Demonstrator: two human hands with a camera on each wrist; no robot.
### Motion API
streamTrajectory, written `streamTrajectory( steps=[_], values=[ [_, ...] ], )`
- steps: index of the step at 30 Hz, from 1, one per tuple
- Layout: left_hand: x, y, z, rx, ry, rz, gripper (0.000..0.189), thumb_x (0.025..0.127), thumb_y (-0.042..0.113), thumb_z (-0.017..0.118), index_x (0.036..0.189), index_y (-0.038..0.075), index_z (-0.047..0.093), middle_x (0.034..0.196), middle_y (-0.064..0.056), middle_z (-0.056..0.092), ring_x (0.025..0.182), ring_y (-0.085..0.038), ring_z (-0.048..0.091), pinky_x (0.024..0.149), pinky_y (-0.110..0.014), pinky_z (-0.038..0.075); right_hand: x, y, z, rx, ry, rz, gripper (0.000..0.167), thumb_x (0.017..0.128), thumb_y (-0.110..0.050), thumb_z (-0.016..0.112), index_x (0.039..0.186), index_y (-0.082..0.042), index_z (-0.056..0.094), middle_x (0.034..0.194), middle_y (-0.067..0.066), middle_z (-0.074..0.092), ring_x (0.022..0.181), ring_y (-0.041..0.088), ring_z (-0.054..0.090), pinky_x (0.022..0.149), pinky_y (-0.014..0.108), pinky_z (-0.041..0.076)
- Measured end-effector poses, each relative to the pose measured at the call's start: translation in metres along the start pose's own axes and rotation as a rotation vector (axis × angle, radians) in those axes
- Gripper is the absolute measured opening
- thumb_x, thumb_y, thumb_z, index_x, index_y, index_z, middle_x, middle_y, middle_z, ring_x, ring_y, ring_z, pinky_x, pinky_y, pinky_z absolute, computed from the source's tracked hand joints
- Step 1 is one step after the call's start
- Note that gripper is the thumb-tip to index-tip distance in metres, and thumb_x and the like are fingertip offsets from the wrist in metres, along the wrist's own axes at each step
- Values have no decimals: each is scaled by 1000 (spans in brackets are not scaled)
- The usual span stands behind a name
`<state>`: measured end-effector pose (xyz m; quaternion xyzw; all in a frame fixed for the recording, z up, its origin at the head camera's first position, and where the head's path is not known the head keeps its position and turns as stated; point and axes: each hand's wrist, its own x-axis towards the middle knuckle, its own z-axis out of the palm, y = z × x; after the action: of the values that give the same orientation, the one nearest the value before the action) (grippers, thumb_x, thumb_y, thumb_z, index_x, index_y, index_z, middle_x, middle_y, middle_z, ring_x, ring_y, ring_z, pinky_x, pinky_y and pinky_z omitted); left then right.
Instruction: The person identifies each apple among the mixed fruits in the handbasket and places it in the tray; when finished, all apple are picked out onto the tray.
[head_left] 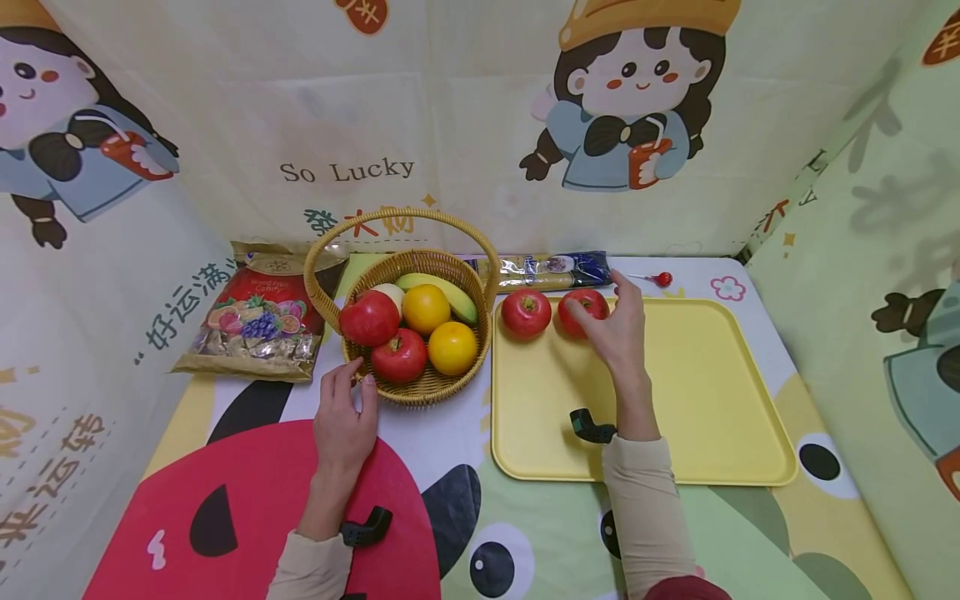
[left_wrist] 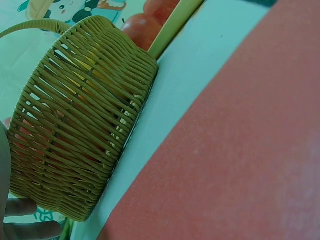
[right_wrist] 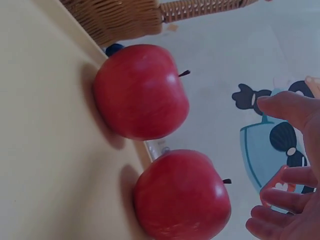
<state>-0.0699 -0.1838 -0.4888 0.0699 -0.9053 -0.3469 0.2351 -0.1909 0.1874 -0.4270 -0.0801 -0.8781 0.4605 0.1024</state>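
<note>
My right hand hovers over the far side of the yellow tray, thumb and fingers spread around a red apple. In the right wrist view, a gap shows between that hand and the nearer apple. Beside it on the tray sits a second red apple. My left hand is at the front left of the wicker basket, its loosely bent fingers close to the weave. Two red apples, two oranges, a banana and a whitish round thing lie in the basket.
A bag of candy leans left of the basket, whose tall handle arches over the fruit. Behind the tray lie a long shiny packet and a red lollipop. A printed cloth wall rises at the back.
</note>
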Motion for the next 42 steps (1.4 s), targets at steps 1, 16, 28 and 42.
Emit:
streamTrajectory(
  steps=[1, 16, 28, 42],
  values=[
    [0, 0, 0, 0, 1, 0, 41, 100, 31, 55, 135, 10, 58, 131, -17, 56, 108, -31, 62, 81, -55, 57, -1, -1, -1, 1, 2, -2, 89, 84, -44, 74, 155, -10, 33, 157, 14, 37, 141, 34, 38, 115, 55, 39],
    [0, 0, 1, 3, -3, -8, 41, 100, 31, 55, 135, 10, 58, 132, -17, 56, 108, -31, 63, 81, -55, 57, -11, -20, -4, 24, 44, -105, 83, 84, -40, 76, 151, -7, 39, 153, 16, 42, 138, 34, 42, 113, 55, 40],
    [0, 0, 0, 2, -8, -17, 43, 99, 32, 56, 137, 11, 57, 132, -17, 56, 108, -30, 62, 81, -53, 58, -23, -36, 3, 36, 24, -206, 84, 81, -37, 79, 150, -10, 40, 149, 16, 45, 135, 34, 45, 104, 57, 49],
    [-1, 0, 2, -54, -2, -70, 47, 99, 33, 57, 138, 8, 49, 133, -15, 58, 108, -31, 65, 81, -50, 57, -32, -49, 9, 48, 19, -314, 81, 81, -33, 81, 147, -4, 42, 148, 17, 47, 132, 35, 47, 106, 57, 47]
  ],
)
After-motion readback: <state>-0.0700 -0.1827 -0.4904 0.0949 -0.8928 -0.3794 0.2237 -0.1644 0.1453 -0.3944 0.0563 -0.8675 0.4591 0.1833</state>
